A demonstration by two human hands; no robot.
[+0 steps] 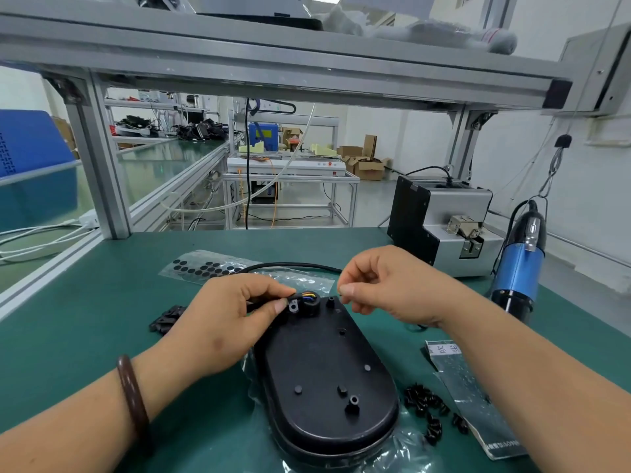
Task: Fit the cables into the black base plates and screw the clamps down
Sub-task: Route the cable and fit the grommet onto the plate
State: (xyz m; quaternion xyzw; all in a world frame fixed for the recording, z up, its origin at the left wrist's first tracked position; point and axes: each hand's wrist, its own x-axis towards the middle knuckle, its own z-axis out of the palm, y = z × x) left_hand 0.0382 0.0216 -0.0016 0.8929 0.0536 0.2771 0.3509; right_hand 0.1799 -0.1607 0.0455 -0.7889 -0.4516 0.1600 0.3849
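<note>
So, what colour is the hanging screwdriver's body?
The screwdriver body is blue; head view.

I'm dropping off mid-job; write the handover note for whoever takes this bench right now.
Left-hand grip pinches the cable end beside the clamp at the far end of the black base plate. Right-hand grip pinches a tiny part beside it, too small to identify. Loose screws lie right of the plate; the electric screwdriver hangs at the right. Done: cable appears seated. Left: screw the clamp down.

bright, even light from overhead. soft shadows on the green table (102, 336), dull sheen on the black base plate (324, 370), glare on the plastic bag (471, 387). wide-angle bending curves the top beam (273, 59); edges slightly soft.
</note>
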